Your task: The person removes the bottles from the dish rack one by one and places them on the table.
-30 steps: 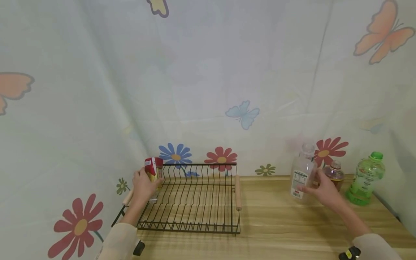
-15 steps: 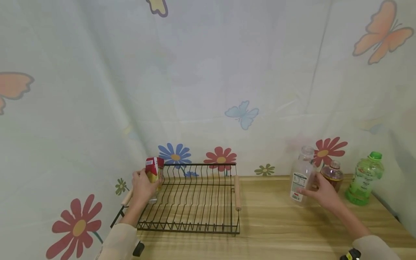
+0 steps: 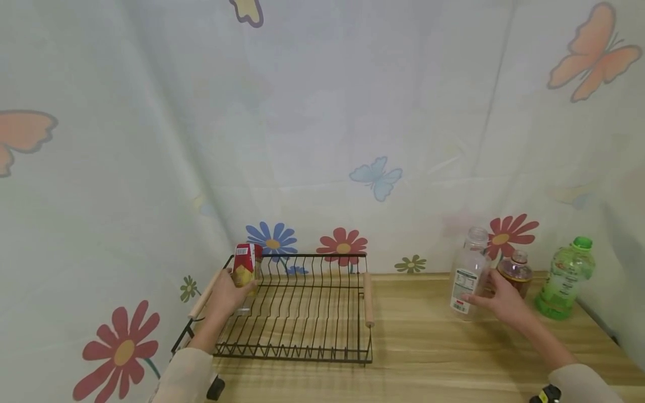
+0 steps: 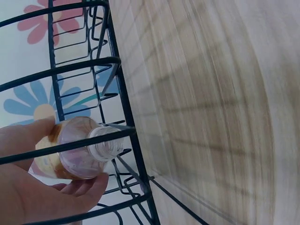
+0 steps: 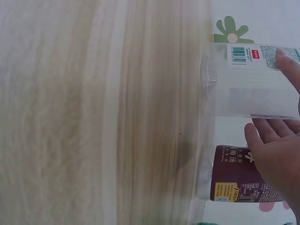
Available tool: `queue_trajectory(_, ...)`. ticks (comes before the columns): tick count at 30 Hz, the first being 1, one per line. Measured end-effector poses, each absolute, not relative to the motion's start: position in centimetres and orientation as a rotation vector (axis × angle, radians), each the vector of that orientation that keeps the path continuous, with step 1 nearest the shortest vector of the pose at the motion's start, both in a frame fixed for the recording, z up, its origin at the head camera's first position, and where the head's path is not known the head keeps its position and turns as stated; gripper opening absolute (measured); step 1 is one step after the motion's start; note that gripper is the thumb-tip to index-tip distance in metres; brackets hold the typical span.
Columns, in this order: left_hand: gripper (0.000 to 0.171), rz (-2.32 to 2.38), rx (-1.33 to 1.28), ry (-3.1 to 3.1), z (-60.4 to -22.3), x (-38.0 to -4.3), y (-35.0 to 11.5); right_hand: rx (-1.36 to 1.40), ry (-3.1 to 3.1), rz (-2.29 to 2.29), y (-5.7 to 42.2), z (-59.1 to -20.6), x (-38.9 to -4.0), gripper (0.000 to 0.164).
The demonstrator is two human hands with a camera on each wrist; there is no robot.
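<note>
My left hand [image 3: 225, 296] grips a small bottle [image 3: 245, 266] with a red and yellow label, at the left end of a black wire dish rack [image 3: 309, 255]. The bottle is upside down: its clear, uncapped neck [image 4: 105, 145] points down among the wires in the left wrist view, and rack bars cross in front of it. My right hand [image 3: 505, 302] holds a clear, uncapped bottle [image 3: 471, 263] by its side, thumb on the white label. That bottle stands upright. Just behind the right fingers is a bottle with a dark purple label [image 5: 234, 171].
The rack has wooden handles, one at its right side [image 3: 369, 299]. A green bottle [image 3: 561, 285] with a green cap stands at the far right of the wooden table [image 3: 428, 347]. A curtain [image 3: 302, 140] printed with flowers and butterflies hangs behind the table.
My left hand has shifted the red and yellow bottle slightly to the right in the rack. My right hand and the clear bottle have barely moved.
</note>
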State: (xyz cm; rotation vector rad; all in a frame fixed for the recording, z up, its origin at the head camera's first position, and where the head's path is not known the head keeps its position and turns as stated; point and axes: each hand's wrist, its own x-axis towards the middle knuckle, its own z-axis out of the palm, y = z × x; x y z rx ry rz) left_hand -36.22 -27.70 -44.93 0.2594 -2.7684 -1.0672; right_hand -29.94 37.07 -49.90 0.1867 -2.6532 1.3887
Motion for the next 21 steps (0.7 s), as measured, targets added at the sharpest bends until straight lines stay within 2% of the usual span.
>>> queue_trajectory(6, 0.091, -1.099, 0.276, -2.783, -45.53, -36.17, -27.95, 0.189, -2.677, 1.378, 37.14, -49.8, -29.72, 0.097)
queue_trajectory(12, 0.094, -1.109, 0.278, -2.783, -45.58, -36.0, -28.07, 0.153, -2.714, 1.361, 37.05, -49.74, -29.71, 0.101)
queue_trajectory(21, 0.093, -1.106, 0.255, -2.759, -45.59, -35.98, -27.92, 0.177, -2.669, 1.374, 36.98, -49.78, -29.76, 0.092)
